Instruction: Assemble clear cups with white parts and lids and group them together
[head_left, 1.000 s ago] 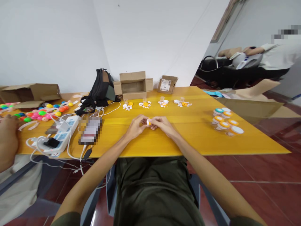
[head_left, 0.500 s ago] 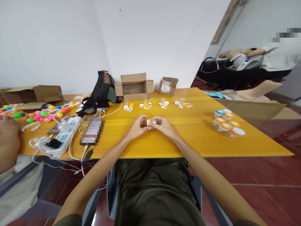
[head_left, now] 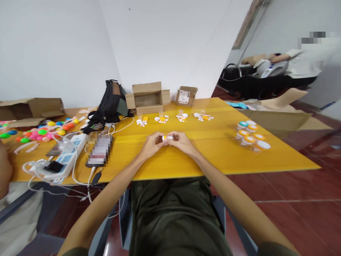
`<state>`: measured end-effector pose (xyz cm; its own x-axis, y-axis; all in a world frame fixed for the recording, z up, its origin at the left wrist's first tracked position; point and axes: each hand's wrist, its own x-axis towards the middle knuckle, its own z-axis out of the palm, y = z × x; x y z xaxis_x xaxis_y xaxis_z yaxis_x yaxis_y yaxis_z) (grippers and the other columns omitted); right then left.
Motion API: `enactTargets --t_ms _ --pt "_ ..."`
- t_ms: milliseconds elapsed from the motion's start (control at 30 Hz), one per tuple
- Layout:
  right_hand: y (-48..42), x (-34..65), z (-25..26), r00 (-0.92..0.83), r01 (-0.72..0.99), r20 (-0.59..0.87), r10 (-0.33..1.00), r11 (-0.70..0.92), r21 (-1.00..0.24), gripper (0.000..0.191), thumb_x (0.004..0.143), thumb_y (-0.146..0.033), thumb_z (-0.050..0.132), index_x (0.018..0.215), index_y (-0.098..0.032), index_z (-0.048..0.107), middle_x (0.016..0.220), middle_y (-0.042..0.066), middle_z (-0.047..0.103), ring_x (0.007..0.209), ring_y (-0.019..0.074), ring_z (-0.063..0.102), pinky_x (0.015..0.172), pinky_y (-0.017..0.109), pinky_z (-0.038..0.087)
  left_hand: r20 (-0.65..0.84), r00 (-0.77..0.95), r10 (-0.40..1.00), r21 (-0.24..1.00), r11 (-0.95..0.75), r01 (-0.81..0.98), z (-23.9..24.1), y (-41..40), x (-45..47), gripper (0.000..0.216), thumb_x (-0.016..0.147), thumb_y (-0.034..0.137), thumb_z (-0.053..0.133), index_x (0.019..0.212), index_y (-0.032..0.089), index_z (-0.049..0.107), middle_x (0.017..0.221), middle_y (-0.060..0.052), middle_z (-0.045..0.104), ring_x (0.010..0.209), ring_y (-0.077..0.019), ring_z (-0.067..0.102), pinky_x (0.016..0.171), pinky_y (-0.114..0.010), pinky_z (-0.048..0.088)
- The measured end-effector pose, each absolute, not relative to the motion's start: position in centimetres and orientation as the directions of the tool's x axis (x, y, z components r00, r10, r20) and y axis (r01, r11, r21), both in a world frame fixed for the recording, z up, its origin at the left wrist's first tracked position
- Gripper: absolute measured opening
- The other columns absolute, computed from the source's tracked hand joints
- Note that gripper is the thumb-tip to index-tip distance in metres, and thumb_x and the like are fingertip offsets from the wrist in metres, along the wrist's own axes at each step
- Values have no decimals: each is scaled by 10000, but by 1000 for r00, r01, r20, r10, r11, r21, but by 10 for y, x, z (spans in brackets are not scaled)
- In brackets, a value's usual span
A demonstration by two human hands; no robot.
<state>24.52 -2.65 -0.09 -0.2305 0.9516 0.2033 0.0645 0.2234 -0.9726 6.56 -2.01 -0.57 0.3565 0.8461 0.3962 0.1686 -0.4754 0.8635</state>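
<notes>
My left hand [head_left: 150, 145] and my right hand [head_left: 181, 142] meet over the middle of the yellow table [head_left: 213, 149]. Both pinch one small white and orange piece [head_left: 166, 137] between their fingertips. Beyond my hands, several little groups of white and orange parts [head_left: 162, 118] lie in a row. A cluster of small lidded round containers [head_left: 249, 139], orange, teal and white, sits to the right.
A phone [head_left: 99, 153], a power strip [head_left: 68, 156] and cables lie at left, with coloured balls [head_left: 42, 130] behind. A black backpack [head_left: 110, 105] and open cardboard boxes [head_left: 148, 96] stand at the back edge. Another person's arm [head_left: 4, 170] shows at far left; someone sits at far right.
My hands stay together on the small piece, turned slightly, with the orange part now more visible. The view has shifted a little to the right.
</notes>
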Motion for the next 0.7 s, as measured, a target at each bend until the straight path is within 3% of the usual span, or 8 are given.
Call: enactTargets --t_ms 233,433,567,700 --pt "-28 243 9 -260 26 151 954 163 -986 408 570 -529 864 693 -204 649 633 -23 648 596 135 585 606 273 486 497 375 782 727 -612 312 -2 -19 61 140 826 291 747 893 205 660 862 -20 724 796 -182 685 790 -321 573" --pt "-23 243 6 -285 25 130 950 143 -989 478 540 -514 904 787 -210 628 720 -19 676 693 154 640 696 282 517 513 378 771 739 -621 262 -1 -16 58 152 809 244 714 940 205 647 909 -26 711 834 -180 686 821 -325 578" --pt "-21 246 7 -313 104 226 922 270 -957 497 610 -440 902 959 -214 631 881 -5 716 856 189 684 829 321 534 470 383 795 810 -561 171 0 -15 57 233 792 267 726 989 213 614 992 -41 718 905 -183 708 875 -339 593" --pt "-26 260 12 -405 269 339 849 465 -844 417 751 -310 819 1136 -234 675 1033 26 738 977 223 686 918 372 527 429 384 818 867 -492 79 -1 -15 57 409 740 301 789 1075 247 561 1112 -39 687 941 -173 719 890 -340 611"
